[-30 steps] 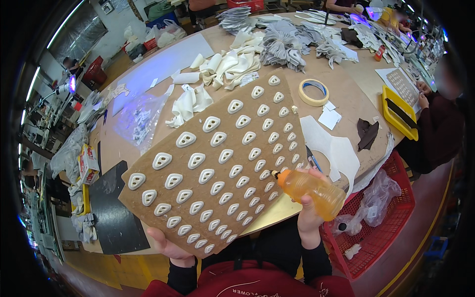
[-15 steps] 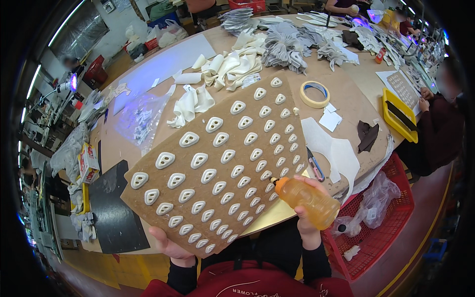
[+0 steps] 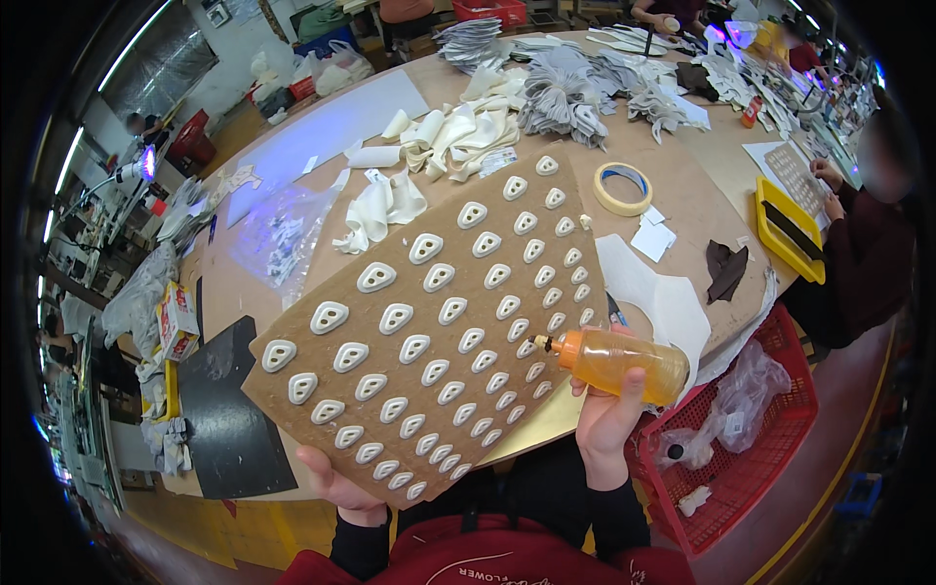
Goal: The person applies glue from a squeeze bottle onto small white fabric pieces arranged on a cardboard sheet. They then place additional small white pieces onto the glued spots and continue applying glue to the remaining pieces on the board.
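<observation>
A brown board (image 3: 292, 419) covered with rows of small white rounded pieces, each with dark holes, tilts up in front of me. My left hand (image 3: 341, 485) grips its lower left edge, thumb on the face and the other fingers hidden behind. In my right hand (image 3: 612, 419) lies a clear squeeze bottle (image 3: 629, 365) of amber liquid with an orange cap. It is held nearly level, its thin nozzle pointing left at the white pieces near the board's right side. Whether the tip touches one I cannot tell.
Beyond the board lie cream fabric pieces (image 3: 468, 136), grey stacked pieces (image 3: 561, 97) and a tape roll (image 3: 622, 189). A black sheet (image 3: 229, 419) is at the left. At right stand a red basket (image 3: 741, 487) and a yellow tray (image 3: 788, 234), near another person (image 3: 858, 253).
My right hand has turned the bottle from a downward slant to nearly level, and its nozzle has moved slightly up and left. The board has barely shifted in my left hand.
</observation>
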Motion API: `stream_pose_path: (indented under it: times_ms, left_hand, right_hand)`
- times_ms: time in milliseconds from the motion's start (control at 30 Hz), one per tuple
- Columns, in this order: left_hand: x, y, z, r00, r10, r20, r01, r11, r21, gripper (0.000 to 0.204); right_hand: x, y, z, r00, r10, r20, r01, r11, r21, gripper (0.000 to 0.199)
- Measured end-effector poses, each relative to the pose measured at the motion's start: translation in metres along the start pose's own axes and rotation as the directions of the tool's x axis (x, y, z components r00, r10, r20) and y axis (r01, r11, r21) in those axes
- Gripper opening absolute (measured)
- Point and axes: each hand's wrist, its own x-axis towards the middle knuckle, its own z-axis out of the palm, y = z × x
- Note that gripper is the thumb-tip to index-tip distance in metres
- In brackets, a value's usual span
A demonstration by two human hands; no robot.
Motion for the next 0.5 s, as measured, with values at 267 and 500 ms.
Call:
stream_pose_path:
  times_ms: [267,500]
  left_hand:
    - [0.0005,-0.0001,-0.0026,0.998,-0.010,0.057,0.014,0.996,-0.085,0.077]
    - [0.0001,0.0008,-0.0038,0.999,-0.006,0.036,0.008,0.998,-0.063,0.078]
  right_hand:
    - [0.0045,-0.0013,0.0050,0.999,-0.049,-0.002,0.049,0.999,0.003,0.069]
    - [0.0007,0.0035,0.0033,0.993,-0.099,0.070,0.104,0.992,-0.078,0.066]
